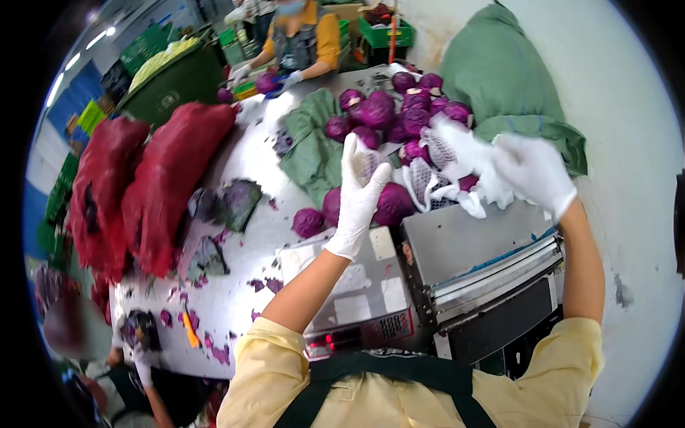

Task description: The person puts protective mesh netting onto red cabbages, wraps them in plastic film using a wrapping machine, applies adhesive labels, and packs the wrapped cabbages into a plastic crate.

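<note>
My left hand, in a white glove, is raised over the back edge of the scale, with its thumb apart from its fingers. White netting with purple showing through lies beyond that gap; no grip on it is visible. At the right, my gloved right hand is smeared by motion beside loose white foam nets; whether its fingers hold one is unclear. Purple cabbages are heaped past both hands. Others, such as one cabbage, sit just behind the scale.
Right of the scale stands a wrapping machine. A green sack leans by the wall, and green cloth lies mid-table. Red net sacks fill the left. Co-workers' gloved hands are across the table and at lower left.
</note>
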{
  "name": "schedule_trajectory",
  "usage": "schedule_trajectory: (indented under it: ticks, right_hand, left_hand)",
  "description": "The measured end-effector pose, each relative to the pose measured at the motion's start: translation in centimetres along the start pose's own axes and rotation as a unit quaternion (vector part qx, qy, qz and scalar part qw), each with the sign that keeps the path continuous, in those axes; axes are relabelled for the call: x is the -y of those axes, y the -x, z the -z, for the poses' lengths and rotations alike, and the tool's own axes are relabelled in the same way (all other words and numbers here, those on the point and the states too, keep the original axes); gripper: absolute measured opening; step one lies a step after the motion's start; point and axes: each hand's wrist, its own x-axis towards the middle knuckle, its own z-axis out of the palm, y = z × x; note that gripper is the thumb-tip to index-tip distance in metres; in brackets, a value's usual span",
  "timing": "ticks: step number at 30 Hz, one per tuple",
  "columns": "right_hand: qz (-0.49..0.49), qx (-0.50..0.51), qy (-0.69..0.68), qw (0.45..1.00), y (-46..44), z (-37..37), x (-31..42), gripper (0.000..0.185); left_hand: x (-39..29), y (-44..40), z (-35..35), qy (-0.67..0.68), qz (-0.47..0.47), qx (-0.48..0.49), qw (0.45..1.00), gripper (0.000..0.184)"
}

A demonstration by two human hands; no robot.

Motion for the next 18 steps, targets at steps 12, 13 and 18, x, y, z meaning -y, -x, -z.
schedule_trajectory:
  ticks: [12,13,18]
  right_hand:
    - [-0.046,0.229,-0.340,0.911,15.5,-10.6,13.8,0.019]
    - [-0.011,0.275,-0.415,0.867,15.7,-10.8,14.0,0.019]
    - [-0.164,0.265,-0.596,0.740,15.1,-16.7,18.7,0.053]
  left_hand:
    - [-5.1,19.9,13.2,0.146,0.310,-0.047,0.938,0.025]
    - [-5.2,20.4,13.5,0.154,0.295,-0.094,0.938,0.027]
    - [-7.2,21.0,15.3,0.220,0.332,-0.061,0.915,0.025]
